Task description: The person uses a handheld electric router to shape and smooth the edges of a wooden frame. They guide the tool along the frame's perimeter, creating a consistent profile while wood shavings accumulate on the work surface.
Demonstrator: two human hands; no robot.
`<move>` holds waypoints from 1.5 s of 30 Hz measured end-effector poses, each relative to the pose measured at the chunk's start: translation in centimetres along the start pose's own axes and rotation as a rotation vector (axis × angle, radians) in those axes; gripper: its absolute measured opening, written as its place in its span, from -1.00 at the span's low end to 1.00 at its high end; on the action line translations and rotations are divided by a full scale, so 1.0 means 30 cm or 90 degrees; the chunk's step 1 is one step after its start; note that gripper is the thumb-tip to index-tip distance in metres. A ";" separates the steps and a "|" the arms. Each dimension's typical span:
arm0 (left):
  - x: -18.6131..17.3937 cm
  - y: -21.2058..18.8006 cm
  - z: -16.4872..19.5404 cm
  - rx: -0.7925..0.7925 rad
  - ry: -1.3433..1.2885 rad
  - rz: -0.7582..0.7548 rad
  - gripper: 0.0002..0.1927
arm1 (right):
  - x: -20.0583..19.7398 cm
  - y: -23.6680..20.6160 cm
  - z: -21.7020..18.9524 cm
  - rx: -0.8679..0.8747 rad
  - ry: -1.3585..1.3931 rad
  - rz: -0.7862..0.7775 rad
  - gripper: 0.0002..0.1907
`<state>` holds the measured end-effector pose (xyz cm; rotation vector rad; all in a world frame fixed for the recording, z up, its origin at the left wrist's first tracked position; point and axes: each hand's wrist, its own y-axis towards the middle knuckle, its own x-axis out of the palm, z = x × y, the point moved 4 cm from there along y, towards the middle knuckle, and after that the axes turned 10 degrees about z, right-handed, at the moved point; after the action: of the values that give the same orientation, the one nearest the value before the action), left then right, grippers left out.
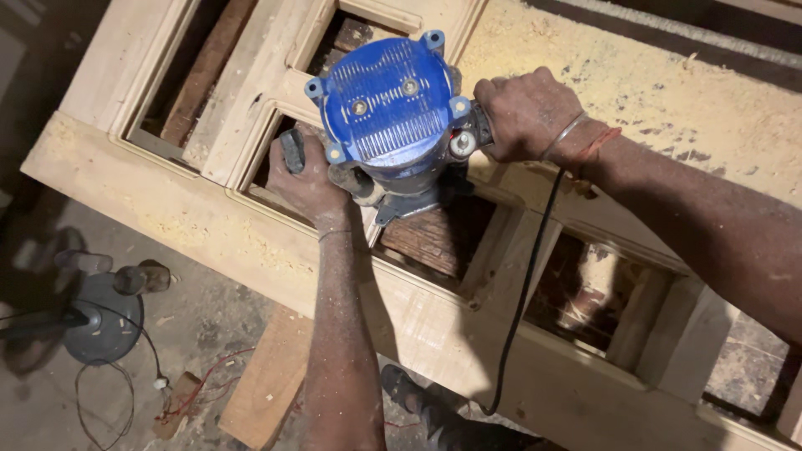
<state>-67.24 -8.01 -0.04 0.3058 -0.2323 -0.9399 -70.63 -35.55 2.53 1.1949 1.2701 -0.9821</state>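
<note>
A blue electric router stands on a pale wooden door frame with several open panel cut-outs. My left hand grips the router's dark left handle. The handle on the opposite side is gripped by my right hand, which wears thin wristbands. The tool's black cord hangs from the right side down across the frame. Sawdust covers the wood around the tool.
Another power tool lies on the dusty floor at lower left with wires around it. A loose plank lies under the frame's near edge. A sandalled foot shows below. Dark boards lie beneath the frame openings.
</note>
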 end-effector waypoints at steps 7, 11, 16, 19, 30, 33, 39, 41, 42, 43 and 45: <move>-0.013 0.027 -0.061 0.108 0.060 0.002 -0.75 | 0.031 0.014 -0.019 0.067 -0.014 -0.091 -0.60; -0.016 0.056 -0.095 0.002 0.036 -0.036 -0.81 | 0.043 0.014 -0.034 0.050 0.007 -0.046 -0.63; -0.022 0.059 -0.089 -0.003 0.039 -0.053 -0.79 | 0.058 0.001 -0.033 0.036 0.036 -0.027 -0.65; -0.026 0.055 -0.082 0.030 0.060 -0.052 -0.82 | 0.048 -0.003 -0.039 0.029 0.054 -0.004 -0.64; -0.011 0.039 -0.064 0.010 0.049 -0.059 -0.84 | 0.013 -0.039 -0.037 0.183 0.114 -0.168 -0.56; -0.007 0.033 -0.039 0.053 0.061 -0.059 -0.84 | -0.008 -0.053 -0.030 0.132 0.132 -0.129 -0.64; -0.006 0.020 -0.016 0.038 0.138 -0.052 -0.82 | -0.013 -0.066 -0.021 0.092 0.083 -0.070 -0.58; -0.008 0.018 -0.013 0.007 0.083 -0.046 -0.84 | -0.006 -0.067 -0.020 0.109 0.102 -0.065 -0.57; -0.010 0.018 -0.014 -0.008 0.056 -0.043 -0.85 | -0.001 -0.068 -0.020 0.118 0.113 -0.062 -0.55; -0.013 0.019 -0.011 -0.001 0.046 -0.045 -0.86 | 0.004 -0.066 -0.024 0.105 0.095 -0.071 -0.56; -0.020 0.032 -0.010 0.011 0.021 -0.052 -0.87 | 0.011 -0.055 -0.028 0.083 0.057 -0.087 -0.57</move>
<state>-66.75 -6.94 -0.01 0.3488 -0.1990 -1.0136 -72.36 -34.94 2.09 1.2774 1.3910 -1.1367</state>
